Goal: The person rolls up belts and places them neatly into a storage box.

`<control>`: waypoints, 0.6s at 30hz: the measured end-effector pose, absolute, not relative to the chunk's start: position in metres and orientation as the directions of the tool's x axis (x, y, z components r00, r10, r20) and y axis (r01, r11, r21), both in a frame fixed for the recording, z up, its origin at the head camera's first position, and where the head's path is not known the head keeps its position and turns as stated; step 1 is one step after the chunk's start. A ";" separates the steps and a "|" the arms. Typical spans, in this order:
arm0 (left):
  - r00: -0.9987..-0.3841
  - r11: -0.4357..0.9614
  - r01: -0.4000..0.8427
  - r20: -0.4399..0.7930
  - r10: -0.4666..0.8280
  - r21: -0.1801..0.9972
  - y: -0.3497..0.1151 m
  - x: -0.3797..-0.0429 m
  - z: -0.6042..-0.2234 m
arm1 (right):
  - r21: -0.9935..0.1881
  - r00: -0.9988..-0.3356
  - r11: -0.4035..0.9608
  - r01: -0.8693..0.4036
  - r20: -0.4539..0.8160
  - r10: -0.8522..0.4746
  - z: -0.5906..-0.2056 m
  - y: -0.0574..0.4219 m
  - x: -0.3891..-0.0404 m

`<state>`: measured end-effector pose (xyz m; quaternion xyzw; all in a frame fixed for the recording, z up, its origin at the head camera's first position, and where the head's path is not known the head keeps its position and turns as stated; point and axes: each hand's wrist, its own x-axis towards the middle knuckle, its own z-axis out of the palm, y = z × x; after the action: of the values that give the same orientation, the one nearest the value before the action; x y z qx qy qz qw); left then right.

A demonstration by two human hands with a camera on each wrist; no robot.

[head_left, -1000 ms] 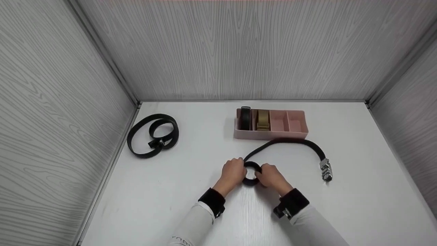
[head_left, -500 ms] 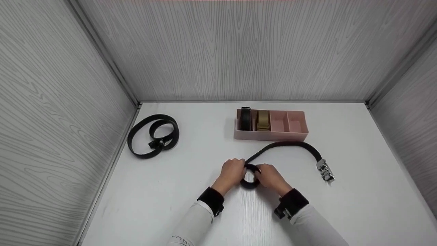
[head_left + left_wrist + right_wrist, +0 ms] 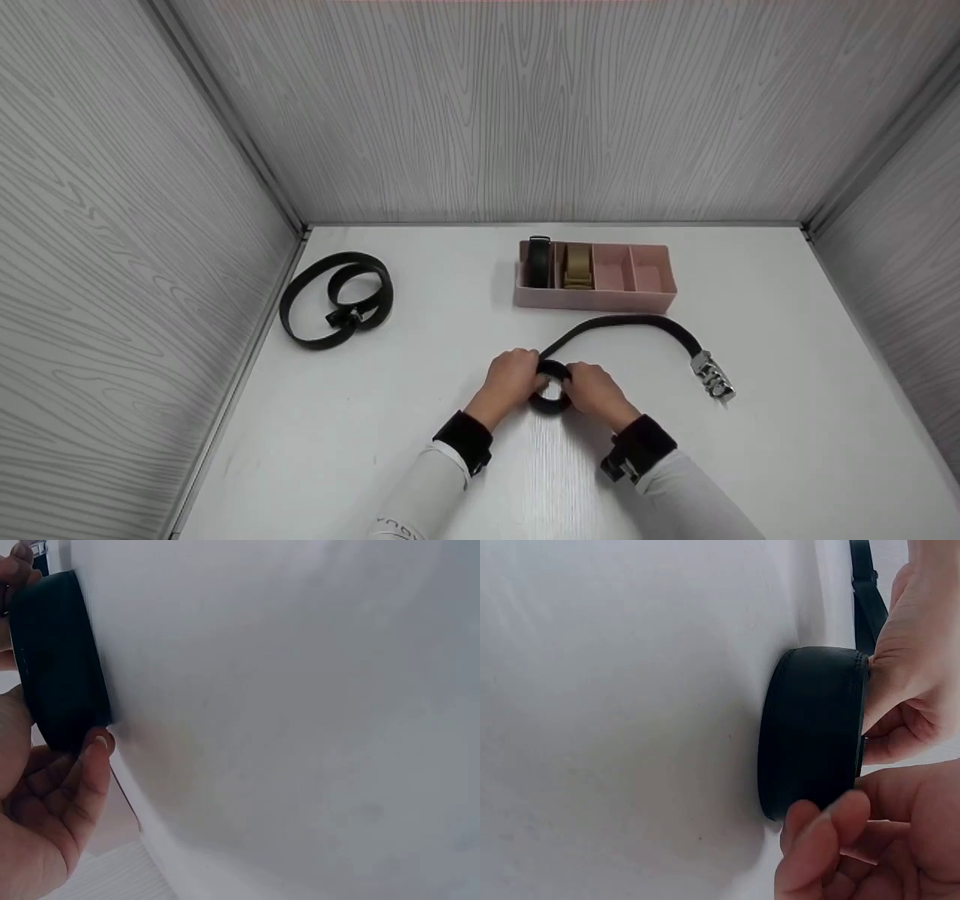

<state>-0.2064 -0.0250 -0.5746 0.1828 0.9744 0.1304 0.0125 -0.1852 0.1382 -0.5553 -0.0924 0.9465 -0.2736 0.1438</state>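
A black belt (image 3: 550, 406) is partly rolled into a ring standing on its edge on the white table. Its loose length arcs away behind the hands to a silver buckle (image 3: 712, 376) at the right. On the left side of the roll, my left hand (image 3: 513, 379) grips the coil, with fingers curled at its outside. My right hand (image 3: 598, 390) pinches the opposite side, its thumb at the ring's inner edge. Both wrist views show the roll's smooth outer band, the coil (image 3: 60, 660) at the left hand's fingertips and the coil (image 3: 810, 731) at the right hand's.
Behind the belt stands a pink divided box (image 3: 596, 298), holding a rolled black belt (image 3: 538, 262) and a rolled tan belt (image 3: 577, 264) in its two left compartments. Another black belt (image 3: 322, 343) lies loosely looped at the left. Grey wood-grain walls (image 3: 480, 112) enclose the table.
The buckle end has drawn leftward and the belt's loose arc has come nearer the hands. Both hands stay at the coil, shifting only slightly.
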 end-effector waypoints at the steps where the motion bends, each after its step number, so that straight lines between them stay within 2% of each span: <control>1: -0.929 0.896 0.362 0.027 0.368 0.258 -0.026 -0.206 -0.575 | -0.538 -0.942 0.835 -0.119 -0.206 -0.267 -0.556 0.138 -0.186; 7: -0.928 0.904 0.371 0.051 0.369 0.212 -0.027 -0.206 -0.577 | -0.556 -0.936 0.805 -0.206 -0.128 -0.328 -0.558 0.141 -0.189; 13: -0.938 0.924 0.346 0.040 0.345 0.165 -0.021 -0.203 -0.578 | -0.556 -0.959 0.827 -0.082 -0.181 -0.217 -0.554 0.147 -0.183; 18: -0.941 0.929 0.337 0.082 0.328 0.151 -0.018 -0.203 -0.578 | -0.558 -0.957 0.829 -0.038 -0.218 -0.191 -0.553 0.147 -0.179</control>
<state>-0.2025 -0.0183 -0.5784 0.1696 0.9817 0.0816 -0.0279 -0.1792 0.1475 -0.5534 -0.0605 0.9470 -0.2860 0.1333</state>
